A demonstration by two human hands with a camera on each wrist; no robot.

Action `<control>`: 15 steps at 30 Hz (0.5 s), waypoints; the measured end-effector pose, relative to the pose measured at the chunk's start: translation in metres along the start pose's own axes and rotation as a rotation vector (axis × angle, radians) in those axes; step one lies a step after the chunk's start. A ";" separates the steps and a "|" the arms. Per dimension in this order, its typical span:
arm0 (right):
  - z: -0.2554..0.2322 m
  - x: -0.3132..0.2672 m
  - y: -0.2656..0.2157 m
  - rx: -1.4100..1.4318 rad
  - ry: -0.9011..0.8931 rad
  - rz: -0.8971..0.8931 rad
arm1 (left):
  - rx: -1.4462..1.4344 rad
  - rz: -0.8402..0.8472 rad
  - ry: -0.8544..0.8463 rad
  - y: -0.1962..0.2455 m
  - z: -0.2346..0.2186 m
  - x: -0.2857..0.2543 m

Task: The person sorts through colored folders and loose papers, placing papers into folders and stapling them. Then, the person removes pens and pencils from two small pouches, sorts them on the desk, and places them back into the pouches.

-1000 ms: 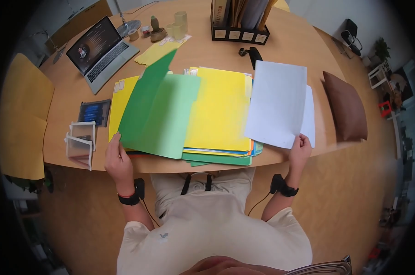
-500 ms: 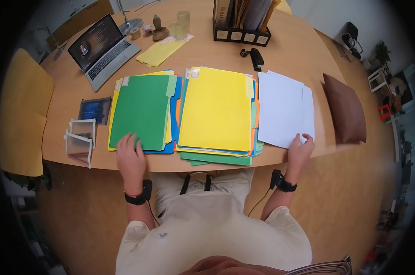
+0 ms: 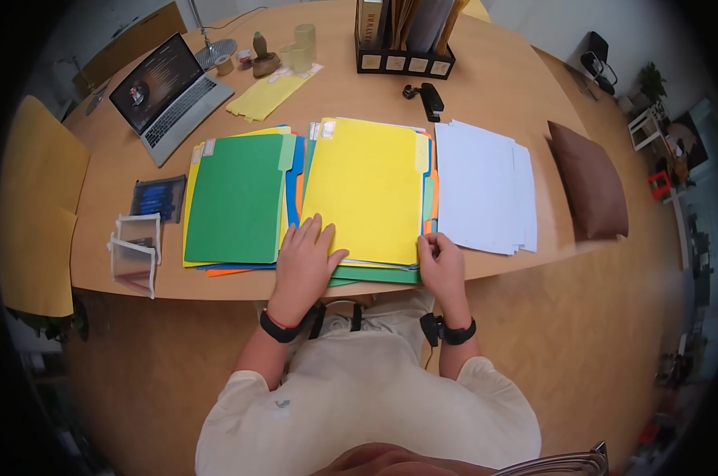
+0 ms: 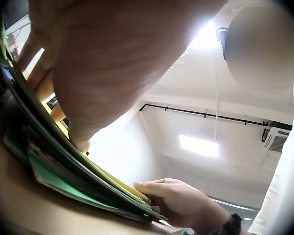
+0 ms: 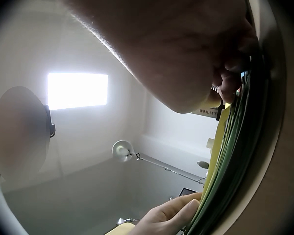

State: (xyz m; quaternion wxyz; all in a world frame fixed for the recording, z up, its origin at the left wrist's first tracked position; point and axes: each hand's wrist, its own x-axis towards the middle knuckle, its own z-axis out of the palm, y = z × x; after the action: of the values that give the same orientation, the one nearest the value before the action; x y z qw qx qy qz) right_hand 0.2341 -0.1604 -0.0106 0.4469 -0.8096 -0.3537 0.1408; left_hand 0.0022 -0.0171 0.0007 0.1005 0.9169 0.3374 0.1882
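In the head view, a yellow folder [image 3: 367,190] lies on top of the middle stack. My left hand [image 3: 302,266] rests with spread fingers on its lower left edge. At the lower right corner, my right hand [image 3: 445,274] pinches the yellow folder; the left wrist view shows the right thumb on top and fingers curled at the stack's edge. Left of this stack is a green folder [image 3: 236,198] on another pile, with yellow, blue and orange edges beneath. White papers [image 3: 486,186] lie in a loose pile to the right, touched by neither hand.
A laptop [image 3: 168,99], yellow strips [image 3: 272,95] and a black stapler [image 3: 432,101] stand or lie behind the stacks, with a file rack [image 3: 405,63] farther back. Zip pouches [image 3: 133,252] are at the left, a brown cushion [image 3: 589,182] at the right.
My left hand has let go of the green folder, now lying closed, and moved right to the yellow one. My right hand has left the white papers, which lie flat, and moved left.
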 end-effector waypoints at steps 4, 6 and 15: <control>0.000 0.001 0.009 0.119 -0.022 0.052 | -0.042 0.032 -0.036 0.008 -0.020 -0.003; 0.002 0.002 0.014 0.184 -0.003 0.060 | -0.056 0.029 -0.040 0.007 -0.019 -0.007; -0.001 0.004 0.014 0.298 -0.058 0.031 | -0.338 -0.113 -0.011 -0.005 -0.028 -0.001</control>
State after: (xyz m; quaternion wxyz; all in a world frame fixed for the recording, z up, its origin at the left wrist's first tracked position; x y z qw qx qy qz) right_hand 0.2438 -0.1626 -0.0213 0.5496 -0.7351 -0.3290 0.2221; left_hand -0.0129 -0.0119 0.0248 0.2654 0.8676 0.3514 0.2310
